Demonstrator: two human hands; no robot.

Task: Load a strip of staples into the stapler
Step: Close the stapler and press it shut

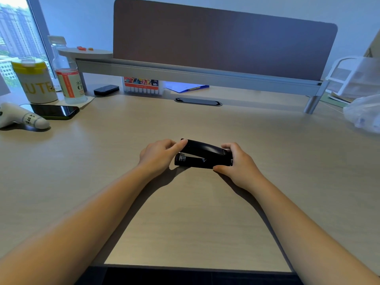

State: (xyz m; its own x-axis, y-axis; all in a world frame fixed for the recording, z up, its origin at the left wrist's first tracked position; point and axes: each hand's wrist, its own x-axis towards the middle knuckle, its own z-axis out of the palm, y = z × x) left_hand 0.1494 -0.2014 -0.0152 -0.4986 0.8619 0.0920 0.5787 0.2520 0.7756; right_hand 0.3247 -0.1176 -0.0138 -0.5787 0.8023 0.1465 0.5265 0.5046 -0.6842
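- Right now the black stapler [203,154] lies on the desk [191,212], about in the middle, a little way in from the near edge.
- Its top arm looks lifted a bit at the left end, and a small shiny metal part shows there.
- The left hand [158,156] is at the left end. One finger rests on the tip of the top arm. The other fingers are curled in, and I cannot tell if they grip anything.
- The right hand [236,161] wraps around the right end, with the thumb on the near side and the fingers on the far side. It holds the stapler steady.
- I think the step now is to open the top so the staple track shows. No strip of staples can be seen anywhere on the desk.
- To do it well, keep the right hand pressing the base down so it does not slide.
- Lift the top arm slowly with the left fingers, all the way back.
- Keep fingers away from the metal front, because it could pinch.
- A phone [55,111], a cup [36,83] and a bottle [66,79] sit far off to the left, well apart from the hands.
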